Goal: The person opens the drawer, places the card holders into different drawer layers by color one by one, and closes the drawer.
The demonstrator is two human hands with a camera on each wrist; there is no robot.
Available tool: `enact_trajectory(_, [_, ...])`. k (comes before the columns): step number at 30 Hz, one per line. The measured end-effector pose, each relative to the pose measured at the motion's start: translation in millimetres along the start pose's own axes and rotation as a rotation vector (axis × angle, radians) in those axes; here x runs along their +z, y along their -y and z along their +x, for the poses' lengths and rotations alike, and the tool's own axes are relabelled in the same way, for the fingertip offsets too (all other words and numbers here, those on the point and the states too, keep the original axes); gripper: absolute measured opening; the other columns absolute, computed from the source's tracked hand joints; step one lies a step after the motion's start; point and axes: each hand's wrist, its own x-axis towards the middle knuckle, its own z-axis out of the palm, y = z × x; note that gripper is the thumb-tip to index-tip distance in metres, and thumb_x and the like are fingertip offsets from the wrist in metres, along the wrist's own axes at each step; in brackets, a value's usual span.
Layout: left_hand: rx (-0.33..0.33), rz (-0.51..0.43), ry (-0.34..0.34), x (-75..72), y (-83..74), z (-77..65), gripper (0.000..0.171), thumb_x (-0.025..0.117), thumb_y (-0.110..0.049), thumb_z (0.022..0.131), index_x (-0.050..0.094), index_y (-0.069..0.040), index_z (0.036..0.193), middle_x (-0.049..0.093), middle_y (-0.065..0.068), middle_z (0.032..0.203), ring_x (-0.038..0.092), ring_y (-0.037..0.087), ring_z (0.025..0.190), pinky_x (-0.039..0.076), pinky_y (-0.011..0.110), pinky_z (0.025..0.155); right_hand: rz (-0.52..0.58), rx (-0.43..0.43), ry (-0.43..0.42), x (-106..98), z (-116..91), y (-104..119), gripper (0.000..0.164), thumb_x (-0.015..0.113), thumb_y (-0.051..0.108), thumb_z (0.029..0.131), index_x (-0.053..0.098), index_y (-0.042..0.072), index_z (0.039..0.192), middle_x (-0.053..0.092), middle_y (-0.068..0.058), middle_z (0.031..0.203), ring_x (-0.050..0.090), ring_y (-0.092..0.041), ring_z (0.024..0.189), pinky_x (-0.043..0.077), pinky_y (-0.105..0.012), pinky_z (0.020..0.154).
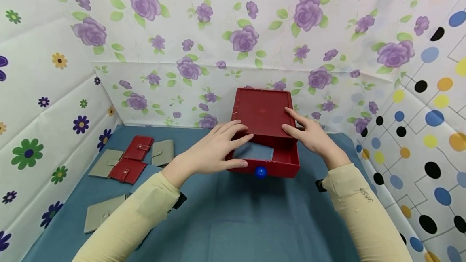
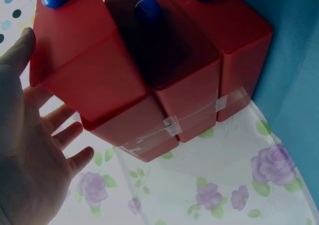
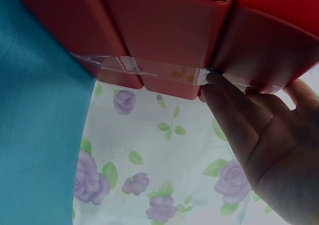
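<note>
A red drawer unit (image 1: 262, 110) stands at the back of the table. Its top drawer (image 1: 282, 168), with a blue round knob (image 1: 260, 172), is pulled partway out. Inside it lies a flat grey-blue item (image 1: 256, 151), partly covered by my left hand. My left hand (image 1: 212, 148) is at the drawer's left side, fingers spread and extended, thumb near the front edge. The left wrist view shows the fingers beside the drawer's side wall (image 2: 94, 80). My right hand (image 1: 314, 136) rests on the unit's right upper edge, its fingers extended against the taped side (image 3: 259, 51).
On the left lie red wallets (image 1: 127, 170) and grey wallets (image 1: 162, 153) with snap straps. Another grey wallet (image 1: 103, 211) is partly behind my left sleeve. Clear tape (image 2: 173, 126) joins the stacked units. Flowered cloth (image 1: 204, 43) hangs behind the blue-covered table (image 1: 233, 221).
</note>
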Motion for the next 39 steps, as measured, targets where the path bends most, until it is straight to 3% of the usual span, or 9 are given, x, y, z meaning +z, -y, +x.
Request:
enact_trajectory(5, [0.04,-0.006,-0.024,0.8,0.0,3.2,0.077,0.066,-0.059,0.101,0.049,-0.017,0.163,0.039,0.011,0.166,0.019,0.031,0.16,0.019,0.056,0.129,-0.011,-0.005,-0.004,0,0,0,0.083,0.064,0.062,0.102,0.022,0.041,0.171,0.022,-0.016,0.176,0.042,-0.047,0.15,0.044,-0.063,0.113])
enact_trajectory(13, [0.038,-0.027,-0.046,0.6,0.9,2.4,0.073,0.068,-0.057,0.1,0.054,-0.018,0.16,0.041,0.01,0.165,0.022,0.03,0.159,0.02,0.055,0.129,-0.006,0.005,-0.002,0,0,1,0.082,0.064,0.062,0.102,0.022,0.043,0.17,0.023,-0.016,0.175,0.042,-0.046,0.151,0.044,-0.063,0.113])
enact_trajectory(23, [0.028,-0.091,-0.136,-1.2,7.2,-6.9,0.056,0.074,-0.05,0.099,0.07,-0.016,0.144,0.048,0.008,0.159,0.032,0.028,0.155,0.027,0.056,0.126,-0.012,0.004,0.001,0,0,1,0.082,0.064,0.062,0.102,0.022,0.043,0.17,0.021,-0.016,0.176,0.041,-0.046,0.151,0.043,-0.063,0.114])
enact_trajectory(32, [-0.016,-0.097,-0.138,-2.1,18.3,-24.0,0.049,0.072,-0.047,0.101,0.072,-0.017,0.14,0.05,0.008,0.158,0.039,0.029,0.151,0.029,0.058,0.124,-0.014,0.001,-0.001,0,0,1,0.082,0.064,0.062,0.102,0.022,0.043,0.17,0.022,-0.016,0.176,0.042,-0.046,0.151,0.043,-0.063,0.114])
enact_trajectory(39, [-0.07,-0.134,-0.133,0.1,31.3,-51.6,0.049,0.074,-0.044,0.101,0.071,-0.017,0.141,0.049,0.01,0.16,0.041,0.03,0.15,0.031,0.061,0.122,-0.022,0.011,-0.006,1,-1,2,0.082,0.064,0.064,0.101,0.022,0.045,0.17,0.023,-0.016,0.175,0.041,-0.048,0.151,0.043,-0.065,0.114])
